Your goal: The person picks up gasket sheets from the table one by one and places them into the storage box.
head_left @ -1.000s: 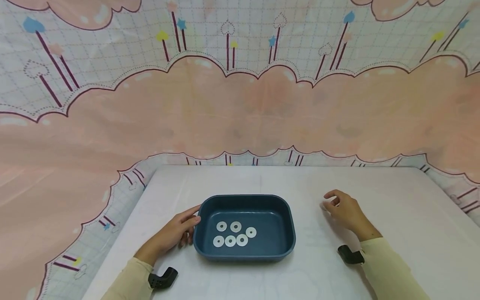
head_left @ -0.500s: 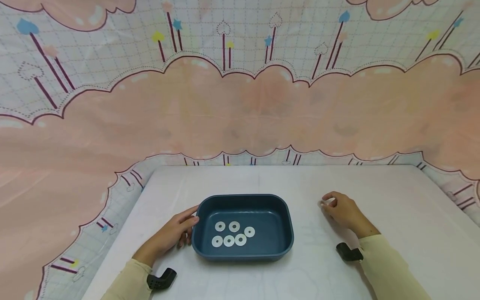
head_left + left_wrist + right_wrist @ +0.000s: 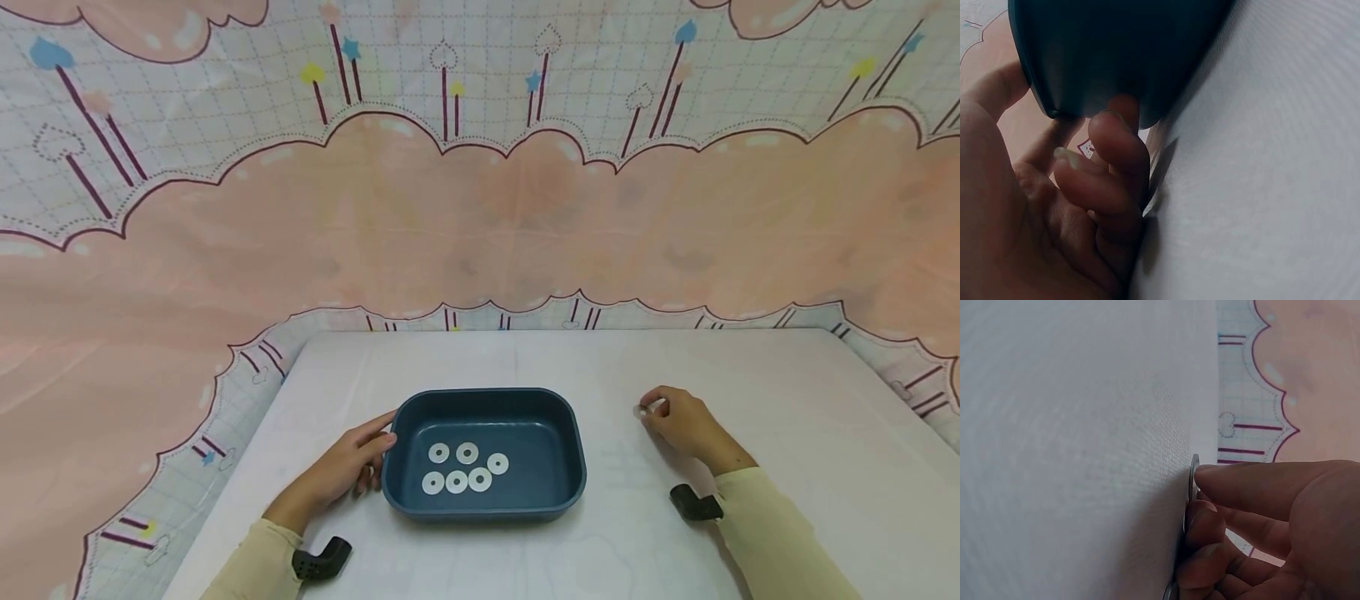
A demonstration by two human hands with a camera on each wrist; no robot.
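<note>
A dark blue tray [image 3: 540,467] stands on the white table, with several flat pale washers [image 3: 480,479] lying loose in its left half. My left hand [image 3: 337,467] holds the tray's left end, thumb at the rim; in the left wrist view, bent fingers [image 3: 1116,140] lie against the outer wall [image 3: 1110,56]. To the right of the tray, my right hand [image 3: 682,425] is low over the table. Its thumb and forefinger pinch a thin metal washer [image 3: 1194,467], seen edge-on in the right wrist view close to the tabletop.
Another metal disc edge [image 3: 1171,591] shows below the right fingers. Black wrist devices [image 3: 321,560] sit on both sleeves, just above the table [image 3: 525,558]. A patterned peach cloth [image 3: 480,225] hangs behind the table's far edge.
My right thumb and fingertips have come together on the washer, the hand shifting slightly left. My left hand stays on the tray. The whole head view has drifted a little.
</note>
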